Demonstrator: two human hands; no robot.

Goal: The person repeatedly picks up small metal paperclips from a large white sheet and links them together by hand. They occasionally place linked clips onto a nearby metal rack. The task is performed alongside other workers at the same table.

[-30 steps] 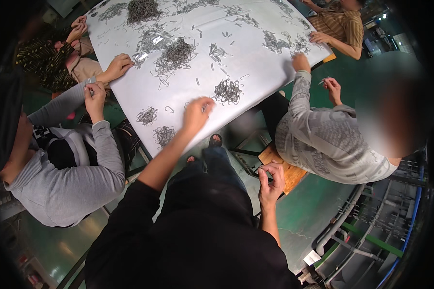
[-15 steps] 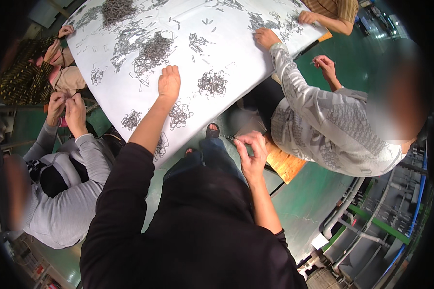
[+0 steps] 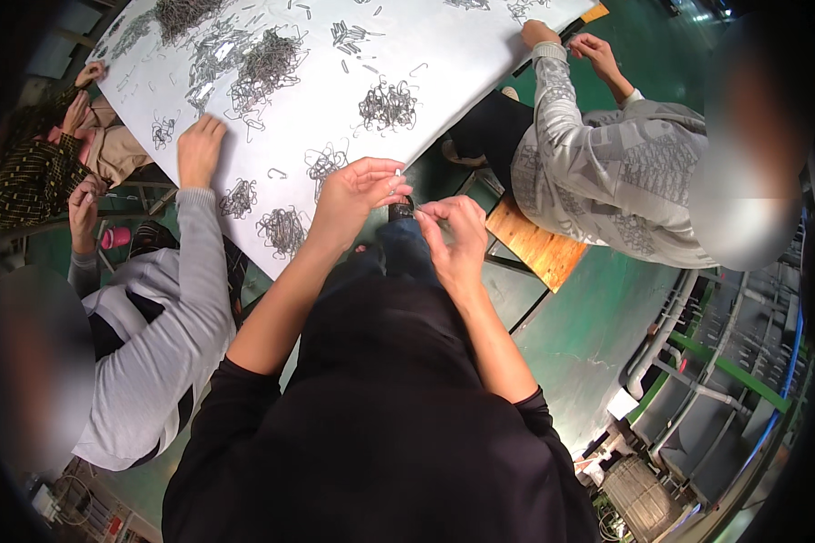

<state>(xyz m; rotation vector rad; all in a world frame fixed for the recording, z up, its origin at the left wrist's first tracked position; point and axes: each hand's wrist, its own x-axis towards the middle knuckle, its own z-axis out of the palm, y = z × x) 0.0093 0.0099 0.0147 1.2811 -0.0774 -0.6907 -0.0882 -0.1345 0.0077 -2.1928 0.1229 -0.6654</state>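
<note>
My left hand (image 3: pixel 364 195) is above the near edge of the white table, its thumb and fingertips pinching a small pale metal piece (image 3: pixel 397 173). Just to the right is my right hand (image 3: pixel 455 233), also closed in a pinch, with a thin dark wire piece (image 3: pixel 411 205) at its fingertips. The two sets of fingertips almost meet; whether the pieces touch is too small to tell. Beyond my left hand lie piles of bent wire hooks, one (image 3: pixel 326 161) close by, another (image 3: pixel 282 232) at the near corner and a larger one (image 3: pixel 388 106) farther off.
The white tabletop (image 3: pixel 335 100) also bears a big dark heap (image 3: pixel 268 61) and scattered narrow metal clips (image 3: pixel 349 36). A person in a grey sleeve (image 3: pixel 202 235) reaches in at the left. Another in a patterned sweater (image 3: pixel 625 172) sits at the right on a wooden bench (image 3: pixel 539 240).
My left hand has come back from the table to meet my right hand, now pinching a small piece. My right hand has risen slightly. The left co-worker now reaches onto the table.
</note>
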